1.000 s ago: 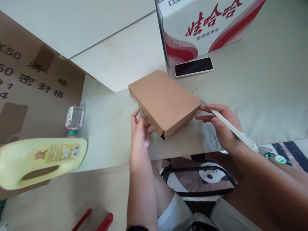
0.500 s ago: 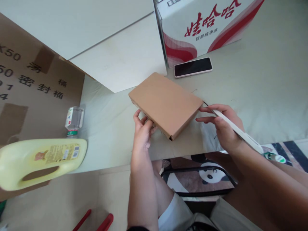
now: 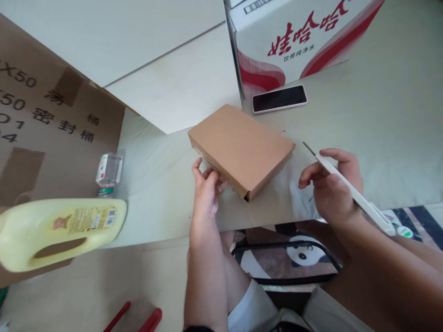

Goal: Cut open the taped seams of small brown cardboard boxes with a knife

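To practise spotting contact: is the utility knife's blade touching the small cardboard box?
Apart: the head view shows pale cloth between the utility knife blade and small cardboard box.

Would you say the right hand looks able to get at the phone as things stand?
Probably yes: the box lies left of the direct path to the phone, though the right hand holds a cutter, which may hinder grasping.

From my end, my left hand (image 3: 206, 193) mid-frame with fingers (image 3: 197, 167) curled, left forearm (image 3: 204, 263) nearly upright below, my right hand (image 3: 332, 200) apart in a pen-like grip, right forearm (image 3: 391, 260) slanting from lower right.
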A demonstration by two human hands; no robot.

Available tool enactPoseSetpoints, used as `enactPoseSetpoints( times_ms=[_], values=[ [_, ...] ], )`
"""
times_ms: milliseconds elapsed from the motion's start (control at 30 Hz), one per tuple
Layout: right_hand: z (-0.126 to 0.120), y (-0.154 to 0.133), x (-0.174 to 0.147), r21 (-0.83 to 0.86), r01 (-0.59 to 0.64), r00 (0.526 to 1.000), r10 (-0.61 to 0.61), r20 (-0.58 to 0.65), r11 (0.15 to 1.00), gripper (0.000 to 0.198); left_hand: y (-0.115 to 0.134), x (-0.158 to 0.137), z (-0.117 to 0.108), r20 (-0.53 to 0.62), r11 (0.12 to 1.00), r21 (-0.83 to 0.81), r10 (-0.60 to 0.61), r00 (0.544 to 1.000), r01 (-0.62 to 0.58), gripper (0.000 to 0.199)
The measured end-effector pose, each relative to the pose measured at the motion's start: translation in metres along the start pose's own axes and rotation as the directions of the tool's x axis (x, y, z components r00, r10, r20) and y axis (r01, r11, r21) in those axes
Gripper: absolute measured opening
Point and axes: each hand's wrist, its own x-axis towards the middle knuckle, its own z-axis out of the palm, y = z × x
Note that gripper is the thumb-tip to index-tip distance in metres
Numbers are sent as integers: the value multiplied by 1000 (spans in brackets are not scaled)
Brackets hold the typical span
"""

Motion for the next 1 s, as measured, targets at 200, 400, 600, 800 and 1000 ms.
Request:
enactPoseSetpoints(
  times_ms=[200,400,600,800,1000],
  values=[
    [2,-3,-5,31,21,998,-22,53,999,27,-2,1,-1,7,1000,-1,12,1000,-12,68],
    [-6,-6,-9,23,74,985,-76,156,997,25,-3,2,-1,13,1000,-13,28,1000,-28,64],
    [-15,1,-15,-68,31,970,-14,244,997,26,-1,1,2,3,999,-10,34,999,-34,62],
    [-12,-4,-12,-117,49,966,-18,257,992,23,-1,1,1,3,999,0,35,999,-35,64],
    [-14,-6,-12,-220,78,961,-15,275,972,24,-1,1,1,5,999,22,36,999,-36,64]
  ],
)
